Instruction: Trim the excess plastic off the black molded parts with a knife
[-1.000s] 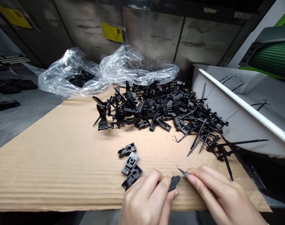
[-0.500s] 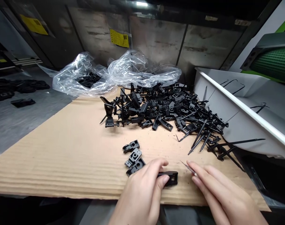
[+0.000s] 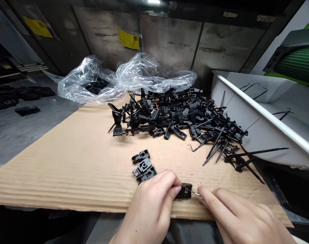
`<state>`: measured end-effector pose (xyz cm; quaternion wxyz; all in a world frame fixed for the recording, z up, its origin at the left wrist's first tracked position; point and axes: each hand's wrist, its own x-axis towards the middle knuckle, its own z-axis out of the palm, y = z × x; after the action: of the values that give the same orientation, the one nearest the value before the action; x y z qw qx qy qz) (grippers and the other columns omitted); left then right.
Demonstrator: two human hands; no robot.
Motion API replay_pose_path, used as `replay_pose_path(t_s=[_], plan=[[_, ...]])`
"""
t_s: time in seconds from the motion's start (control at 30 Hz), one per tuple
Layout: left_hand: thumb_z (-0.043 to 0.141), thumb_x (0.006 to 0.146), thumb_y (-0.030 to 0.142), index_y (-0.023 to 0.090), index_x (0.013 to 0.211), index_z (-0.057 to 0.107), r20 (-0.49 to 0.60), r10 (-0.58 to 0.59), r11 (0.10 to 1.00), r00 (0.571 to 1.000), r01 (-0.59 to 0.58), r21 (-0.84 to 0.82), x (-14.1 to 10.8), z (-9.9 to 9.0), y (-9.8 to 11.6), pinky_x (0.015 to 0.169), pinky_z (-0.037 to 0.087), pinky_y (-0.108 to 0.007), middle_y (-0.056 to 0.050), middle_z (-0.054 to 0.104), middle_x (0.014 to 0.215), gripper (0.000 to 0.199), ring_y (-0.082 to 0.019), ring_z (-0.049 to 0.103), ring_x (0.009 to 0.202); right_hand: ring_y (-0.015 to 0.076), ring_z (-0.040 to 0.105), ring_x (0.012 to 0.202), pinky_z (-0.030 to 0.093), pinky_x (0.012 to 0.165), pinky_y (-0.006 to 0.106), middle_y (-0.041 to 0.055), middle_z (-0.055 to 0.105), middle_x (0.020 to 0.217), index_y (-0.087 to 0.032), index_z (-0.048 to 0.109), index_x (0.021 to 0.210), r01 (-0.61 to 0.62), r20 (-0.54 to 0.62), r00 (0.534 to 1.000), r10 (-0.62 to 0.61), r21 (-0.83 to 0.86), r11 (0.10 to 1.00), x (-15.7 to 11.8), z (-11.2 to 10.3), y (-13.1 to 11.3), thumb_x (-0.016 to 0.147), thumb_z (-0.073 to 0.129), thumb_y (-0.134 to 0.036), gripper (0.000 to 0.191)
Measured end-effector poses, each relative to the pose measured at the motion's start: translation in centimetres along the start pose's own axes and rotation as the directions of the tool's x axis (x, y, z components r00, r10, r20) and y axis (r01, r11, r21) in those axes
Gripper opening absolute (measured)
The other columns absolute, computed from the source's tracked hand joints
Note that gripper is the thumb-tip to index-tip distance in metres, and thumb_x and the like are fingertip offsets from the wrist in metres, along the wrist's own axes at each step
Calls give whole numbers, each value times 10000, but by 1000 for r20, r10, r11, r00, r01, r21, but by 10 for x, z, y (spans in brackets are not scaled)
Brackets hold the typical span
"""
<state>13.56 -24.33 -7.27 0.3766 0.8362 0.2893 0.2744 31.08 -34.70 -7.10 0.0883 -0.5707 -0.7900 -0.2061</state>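
My left hand (image 3: 154,203) pinches a black plastic part (image 3: 184,191) near the front edge of the cardboard. The part's end with a rectangular opening points to the right. In my right hand (image 3: 235,210) is a thin, pointed metal blade (image 3: 195,193), mostly covered by the fingers. Its tip reaches the opening of the part; whether it touches the plastic I cannot tell. Just beyond my left hand lie three small black parts (image 3: 144,165) in a close row. A large heap of black plastic parts and sprues (image 3: 174,115) covers the far side of the cardboard.
A corrugated cardboard sheet (image 3: 80,162) covers the work surface. Crumpled clear plastic bags (image 3: 149,74) lie behind the heap. A pale grey bin (image 3: 268,118) stands at the right with a few black sprues inside. Dark metal panels (image 3: 169,44) close off the back.
My right hand has moved left, bringing the blade's tip from clear of the black part to its opening. My left hand keeps its hold on the part.
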Motion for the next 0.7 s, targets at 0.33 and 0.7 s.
replay_pose_path(t_s=[0.33, 0.7], plan=[[409, 860, 105, 204, 698, 472, -29, 33, 999, 999, -34, -19, -3, 4, -4, 524, 380, -217, 21, 554, 649, 200, -133, 547, 580, 94, 593, 447, 387, 363, 215, -14, 604, 615, -136, 558, 1020, 73, 53, 996, -69, -91, 993, 13, -12, 3, 709, 306, 8, 425], [408, 867, 106, 199, 707, 470, 6, -2, 999, 1000, 2, -34, -1, 3, -4, 539, 362, -223, 24, 545, 660, 196, -132, 534, 589, 111, 602, 505, 429, 446, 227, -8, 614, 630, -182, 571, 1001, 67, 20, 998, -67, -32, 997, 12, -12, -1, 820, 309, -47, 346]])
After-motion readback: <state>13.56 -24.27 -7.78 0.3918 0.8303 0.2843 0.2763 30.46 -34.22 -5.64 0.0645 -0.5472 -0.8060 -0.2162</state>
